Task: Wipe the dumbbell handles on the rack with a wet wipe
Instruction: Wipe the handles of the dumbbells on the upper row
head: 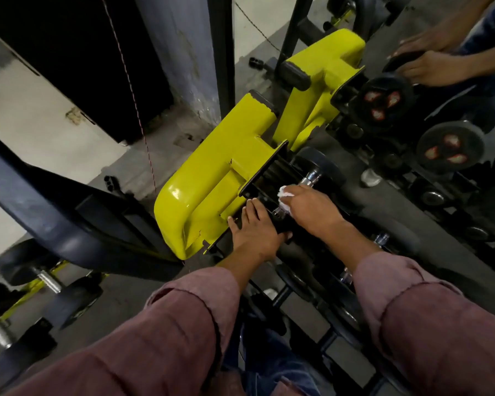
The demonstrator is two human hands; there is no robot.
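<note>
On the rack, right hand presses wipe around dumbbell handle.

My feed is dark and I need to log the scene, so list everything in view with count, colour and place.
white crumpled wet wipe: one, white, wrapped on the handle under the right hand.
chrome dumbbell handle: one being wiped, silver, top rack row beside the yellow frame.
black round-headed dumbbells: several, exact count unclear, black, along the rack rows.
yellow painted steel rack frame: one, yellow, left end of the rack.
wall mirror: one, behind the rack, showing reflected hands and dumbbells.
dark padded bench: one, dark blue-grey, left.
grey concrete floor: grey, behind the frame.
left hand: one, resting on a black dumbbell head.
right hand: one, gripping the wipe round the handle.
maroon sleeves: two, foreground.
</note>
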